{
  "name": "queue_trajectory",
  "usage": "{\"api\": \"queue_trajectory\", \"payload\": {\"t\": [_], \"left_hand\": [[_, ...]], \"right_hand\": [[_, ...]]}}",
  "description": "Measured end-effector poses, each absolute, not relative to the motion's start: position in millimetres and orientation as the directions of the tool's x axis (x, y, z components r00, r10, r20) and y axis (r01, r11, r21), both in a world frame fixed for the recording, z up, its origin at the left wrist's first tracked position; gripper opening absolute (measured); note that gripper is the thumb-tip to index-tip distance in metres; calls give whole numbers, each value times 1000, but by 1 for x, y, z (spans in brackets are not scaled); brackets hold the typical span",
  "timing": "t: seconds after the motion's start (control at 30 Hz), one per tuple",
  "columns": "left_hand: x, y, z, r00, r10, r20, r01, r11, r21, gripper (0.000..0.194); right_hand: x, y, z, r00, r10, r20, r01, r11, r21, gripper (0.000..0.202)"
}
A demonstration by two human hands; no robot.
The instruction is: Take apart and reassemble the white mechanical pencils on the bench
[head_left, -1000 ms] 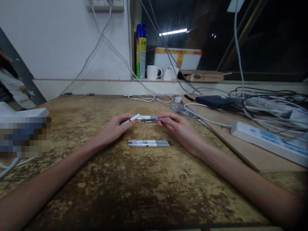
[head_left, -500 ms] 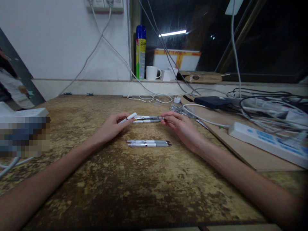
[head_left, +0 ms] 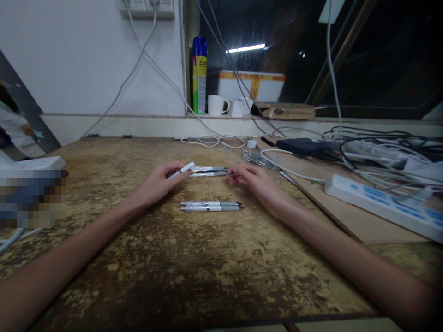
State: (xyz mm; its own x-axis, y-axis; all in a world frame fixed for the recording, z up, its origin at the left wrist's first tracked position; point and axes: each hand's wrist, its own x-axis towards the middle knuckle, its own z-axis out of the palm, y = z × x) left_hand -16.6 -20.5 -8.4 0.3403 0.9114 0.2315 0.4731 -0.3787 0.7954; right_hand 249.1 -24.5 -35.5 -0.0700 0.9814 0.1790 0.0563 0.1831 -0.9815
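Note:
My left hand (head_left: 168,176) is closed on a slim white pen barrel (head_left: 188,166), which points up to the right. A thin dark pen refill (head_left: 211,171) extends rightward from the same fingertips. Behind and beneath it, white-and-grey pens (head_left: 207,168) lie side by side on the wooden table. My right hand (head_left: 247,176) is at the right end of these pens, thumb and fingers pinched around a small greyish piece I cannot make out. Nearer to me, two clear, white and grey click pens (head_left: 212,206) lie parallel, dark tips to the right.
A white power strip (head_left: 380,205) and tangled cables lie on a board at the right. Crumpled clear plastic (head_left: 256,157) is behind my right hand. A spray can (head_left: 200,76) and white mug (head_left: 217,105) stand on the windowsill. A blurred-out item (head_left: 31,196) is at left.
My right hand has shifted slightly right, away from the pens' ends, baring more of the refill's right end. My left hand keeps its hold; the whole view has moved slightly.

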Motion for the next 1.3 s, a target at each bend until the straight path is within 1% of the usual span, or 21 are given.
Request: {"api": "queue_trajectory", "payload": {"t": [0.07, 0.17, 0.33, 0.43, 0.57, 0.73, 0.8, 0.9, 1.0, 1.1, 1.2, 1.3], "left_hand": [[-16, -21, -9, 346, 909, 234, 478, -385, 790, 35], [-16, -20, -10, 369, 896, 248, 475, -411, 778, 34], [-17, -19, -10, 399, 886, 238, 467, -419, 779, 34], [-16, -20, -10, 402, 879, 256, 452, -434, 779, 34], [-16, -20, -9, 392, 884, 256, 429, -421, 799, 36], [-16, -20, -10, 370, 909, 193, 457, -359, 814, 41], [-15, -21, -10, 376, 909, 182, 469, -355, 809, 41], [-15, -20, -11, 373, 912, 172, 468, -345, 814, 41], [-19, -17, -12, 333, 923, 195, 446, -336, 830, 41], [-24, -12, -10, 257, 937, 238, 441, -333, 834, 42], [-28, -9, -8, 194, 939, 284, 444, -342, 828, 41], [-30, -8, -8, 180, 940, 290, 463, -342, 818, 41]], "right_hand": [[244, -27, -35, -134, 977, 167, 75, 178, -981, 27], [240, -30, -33, -183, 969, 169, 63, 183, -981, 31], [239, -33, -30, -200, 963, 181, 22, 189, -982, 35], [239, -34, -28, -205, 957, 203, 33, 214, -976, 35], [244, -31, -28, -185, 944, 274, 99, 295, -950, 33], [250, -25, -33, -169, 898, 406, 265, 438, -859, 29], [249, -24, -35, -191, 889, 416, 298, 456, -839, 29], [247, -24, -35, -191, 888, 418, 292, 458, -840, 28], [247, -26, -33, -171, 898, 406, 248, 438, -864, 27], [247, -26, -32, -142, 910, 390, 198, 412, -889, 26], [249, -25, -33, -121, 896, 427, 224, 444, -868, 27], [251, -22, -34, -99, 865, 492, 269, 499, -824, 27]]}}
